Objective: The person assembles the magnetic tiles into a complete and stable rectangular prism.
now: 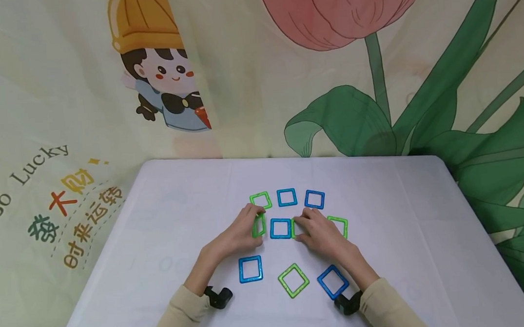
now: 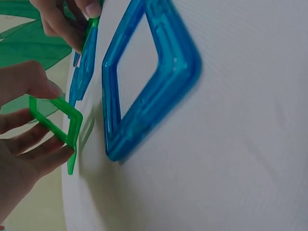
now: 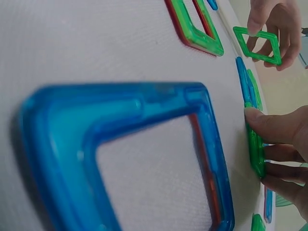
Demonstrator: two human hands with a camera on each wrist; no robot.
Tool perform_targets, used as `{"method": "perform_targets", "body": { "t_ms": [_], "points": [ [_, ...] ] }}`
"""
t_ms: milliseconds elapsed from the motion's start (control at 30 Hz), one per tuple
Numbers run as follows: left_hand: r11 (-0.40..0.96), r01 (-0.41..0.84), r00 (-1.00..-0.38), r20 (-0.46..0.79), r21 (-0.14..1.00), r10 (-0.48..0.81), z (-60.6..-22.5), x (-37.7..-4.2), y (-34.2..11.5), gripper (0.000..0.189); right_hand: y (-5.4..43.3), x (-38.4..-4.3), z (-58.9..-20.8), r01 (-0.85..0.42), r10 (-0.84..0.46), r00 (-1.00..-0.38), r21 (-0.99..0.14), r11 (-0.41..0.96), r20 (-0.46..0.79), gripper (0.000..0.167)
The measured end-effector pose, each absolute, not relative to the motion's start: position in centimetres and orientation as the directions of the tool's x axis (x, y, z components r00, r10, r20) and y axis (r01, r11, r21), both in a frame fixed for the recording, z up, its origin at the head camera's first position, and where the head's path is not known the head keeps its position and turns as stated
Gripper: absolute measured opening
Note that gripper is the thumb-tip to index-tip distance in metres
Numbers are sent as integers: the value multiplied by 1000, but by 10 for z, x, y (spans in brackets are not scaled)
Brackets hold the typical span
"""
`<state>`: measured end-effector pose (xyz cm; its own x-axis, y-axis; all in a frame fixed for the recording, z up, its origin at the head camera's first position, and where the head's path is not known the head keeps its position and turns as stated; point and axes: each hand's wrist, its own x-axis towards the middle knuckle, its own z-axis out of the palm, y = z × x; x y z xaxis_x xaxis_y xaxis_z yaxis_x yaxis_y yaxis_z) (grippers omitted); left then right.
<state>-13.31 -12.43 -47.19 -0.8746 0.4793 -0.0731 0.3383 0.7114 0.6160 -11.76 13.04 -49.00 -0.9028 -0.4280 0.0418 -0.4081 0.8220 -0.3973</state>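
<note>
My left hand (image 1: 238,230) pinches a green square magnetic tile (image 2: 74,126) between thumb and fingers. In the left wrist view this tile stands tilted up from the white tabletop. My right hand (image 1: 323,231) grips another green square tile (image 3: 255,149) by its edges, low at the tabletop. The right hand's tile meets the right side of a blue square tile (image 1: 281,236), and the fingers partly cover it in the head view. Just past the left fingertips lies a green tile (image 1: 260,194). Partly behind the right hand is one more green tile (image 1: 346,228).
At the back lie a blue tile (image 1: 287,204) and a darker blue tile (image 1: 314,192). Nearer the front are a blue tile (image 1: 251,280), a turned green tile (image 1: 287,288) and a turned dark blue tile (image 1: 324,286) by the right wrist. A printed cloth (image 1: 241,86) hangs behind the table (image 1: 180,196).
</note>
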Motion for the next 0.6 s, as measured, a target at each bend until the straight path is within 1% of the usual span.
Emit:
{"method": "perform_targets", "body": {
  "t_ms": [467, 600],
  "points": [
    [634, 328, -854, -67, 700, 516, -478, -136, -119, 69, 132, -114, -489, -400, -417, -907, -404, 823, 49, 49],
    [619, 310, -860, -64, 721, 506, -477, -137, -121, 69, 129, -116, -491, -407, -422, -905, -410, 816, 57, 48]
  ]
}}
